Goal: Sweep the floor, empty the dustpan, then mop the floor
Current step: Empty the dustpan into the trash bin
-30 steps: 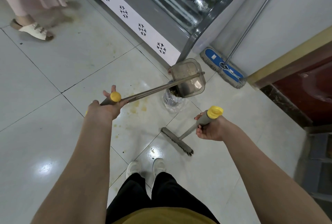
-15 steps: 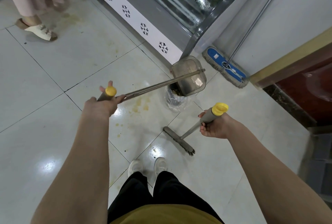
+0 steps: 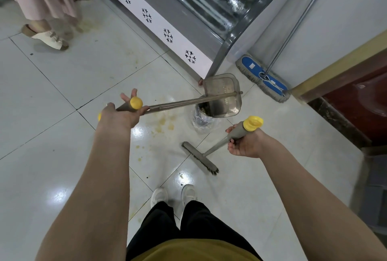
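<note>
My left hand (image 3: 121,114) grips the yellow-capped handle of a long grey dustpan (image 3: 224,97). The clear pan is tipped over a small bin lined with a plastic bag (image 3: 201,120), and dark debris lies at the pan's lower edge above the bag. In my right hand (image 3: 245,143) is the yellow-capped handle of a grey broom (image 3: 200,158); its brush head rests on the tiles just ahead of my shoes. A blue flat mop (image 3: 263,78) leans against the wall at the right, its head on the floor.
A glass display counter (image 3: 167,30) with a white snowflake panel runs along the back. Another person's sandalled foot (image 3: 48,37) and pink skirt are at the top left. Yellowish stains (image 3: 163,124) mark the tiles near the bin. A dark red step (image 3: 345,114) is at the right.
The dustpan has stayed tipped over the bin. Both hands have barely moved, and the broom head has stayed on the floor.
</note>
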Demonstrator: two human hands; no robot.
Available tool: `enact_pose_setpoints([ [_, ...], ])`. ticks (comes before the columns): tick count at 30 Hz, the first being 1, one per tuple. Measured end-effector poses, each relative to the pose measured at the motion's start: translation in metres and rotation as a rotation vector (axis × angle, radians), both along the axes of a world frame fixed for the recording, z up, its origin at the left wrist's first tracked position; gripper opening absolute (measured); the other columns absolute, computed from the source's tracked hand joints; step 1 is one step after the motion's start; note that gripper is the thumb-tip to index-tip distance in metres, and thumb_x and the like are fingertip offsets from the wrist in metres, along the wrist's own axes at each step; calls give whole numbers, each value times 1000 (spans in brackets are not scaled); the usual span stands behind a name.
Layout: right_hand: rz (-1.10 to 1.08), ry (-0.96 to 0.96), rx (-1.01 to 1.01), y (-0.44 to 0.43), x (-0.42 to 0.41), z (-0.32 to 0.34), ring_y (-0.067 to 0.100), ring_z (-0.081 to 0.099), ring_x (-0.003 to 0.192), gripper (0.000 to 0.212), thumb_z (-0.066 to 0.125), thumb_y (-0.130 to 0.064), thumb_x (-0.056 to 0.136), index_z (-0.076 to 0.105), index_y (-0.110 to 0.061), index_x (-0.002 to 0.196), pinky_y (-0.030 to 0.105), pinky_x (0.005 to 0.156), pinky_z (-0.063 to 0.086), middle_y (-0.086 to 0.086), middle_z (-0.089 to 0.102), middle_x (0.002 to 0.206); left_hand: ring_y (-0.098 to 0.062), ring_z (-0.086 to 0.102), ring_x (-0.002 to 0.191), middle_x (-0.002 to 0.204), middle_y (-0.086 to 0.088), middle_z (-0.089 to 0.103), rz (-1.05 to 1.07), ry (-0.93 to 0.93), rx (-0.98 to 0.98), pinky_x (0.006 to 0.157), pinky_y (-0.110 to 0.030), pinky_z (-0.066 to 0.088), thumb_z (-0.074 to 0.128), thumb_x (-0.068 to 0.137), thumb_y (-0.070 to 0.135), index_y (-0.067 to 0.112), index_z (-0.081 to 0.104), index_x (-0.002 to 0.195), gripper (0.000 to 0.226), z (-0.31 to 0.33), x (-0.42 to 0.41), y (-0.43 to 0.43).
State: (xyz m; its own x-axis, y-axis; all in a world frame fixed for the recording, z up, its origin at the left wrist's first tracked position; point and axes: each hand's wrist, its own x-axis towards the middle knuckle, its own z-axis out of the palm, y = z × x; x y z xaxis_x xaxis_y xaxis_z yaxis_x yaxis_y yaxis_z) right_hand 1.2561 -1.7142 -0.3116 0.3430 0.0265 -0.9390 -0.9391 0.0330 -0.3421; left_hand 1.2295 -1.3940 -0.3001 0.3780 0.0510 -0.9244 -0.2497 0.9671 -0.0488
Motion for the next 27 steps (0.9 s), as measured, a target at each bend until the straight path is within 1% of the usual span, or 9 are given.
enact_pose_setpoints([
  [3, 5, 2, -1, -2, -1, -1, 23, 53, 43, 28, 39, -22, 90, 57, -7, 75, 29, 50, 54, 10, 42, 65, -29, 71, 93, 67, -7, 66, -55, -23, -2, 103, -58, 36, 48, 99, 28, 10, 43, 122, 30, -10, -18, -7],
  [5, 9, 1, -1, -4, -2, -3, 23, 52, 43, 27, 39, -22, 89, 57, -7, 75, 29, 51, 54, 10, 42, 66, -31, 71, 94, 73, -4, 66, -60, -14, 8, 102, -58, 37, 48, 99, 28, 10, 41, 119, 28, -9, -25, -11],
  [9, 31, 0, -23, -4, -3, -5, 23, 53, 43, 27, 39, -22, 89, 57, -8, 75, 30, 50, 55, 10, 42, 66, -28, 69, 101, 73, -7, 63, -67, -49, 20, 107, -52, 34, 46, 100, 27, 4, 40, 109, 25, 11, -2, -13],
  [13, 35, 21, -41, -4, -6, -4, 23, 52, 44, 27, 39, -23, 90, 56, -8, 75, 29, 49, 54, 9, 42, 65, -29, 70, 96, 72, -7, 63, -69, -47, 43, 105, -52, 39, 52, 97, 26, 13, 39, 129, 36, 7, -5, -20],
  [15, 19, 27, -43, -8, -8, -3, 23, 51, 44, 27, 39, -23, 90, 56, -8, 76, 29, 48, 54, 9, 42, 65, -30, 71, 95, 73, -7, 64, -88, -26, 52, 102, -53, 41, 53, 97, 27, 15, 38, 132, 40, 1, -14, -21],
  [19, -4, 30, -54, -16, -9, -3, 23, 52, 46, 27, 38, -23, 91, 56, -8, 77, 29, 48, 53, 10, 43, 66, -30, 70, 96, 74, -10, 63, -76, -43, 33, 102, -48, 44, 53, 97, 26, 10, 36, 118, 32, 8, -5, -27],
  [21, -5, 28, -56, -17, -10, -4, 23, 53, 43, 28, 38, -24, 91, 56, -8, 77, 29, 48, 53, 10, 43, 65, -29, 71, 95, 75, -12, 61, -51, -39, 40, 99, -43, 47, 54, 96, 25, 10, 34, 116, 32, 10, -1, -32],
  [25, 7, 26, -53, -20, -16, -7, 22, 53, 44, 28, 37, -24, 91, 56, -9, 77, 27, 49, 53, 8, 42, 63, -31, 71, 94, 75, -10, 63, -95, -21, 47, 96, -49, 48, 56, 95, 27, 15, 38, 122, 35, -4, -17, -32],
  [27, 14, 29, -47, -21, -18, -7, 22, 54, 44, 27, 37, -24, 90, 56, -9, 77, 27, 50, 53, 8, 41, 64, -31, 70, 96, 75, -11, 63, -100, -24, 43, 98, -51, 46, 54, 96, 27, 13, 37, 119, 32, -3, -16, -30],
])
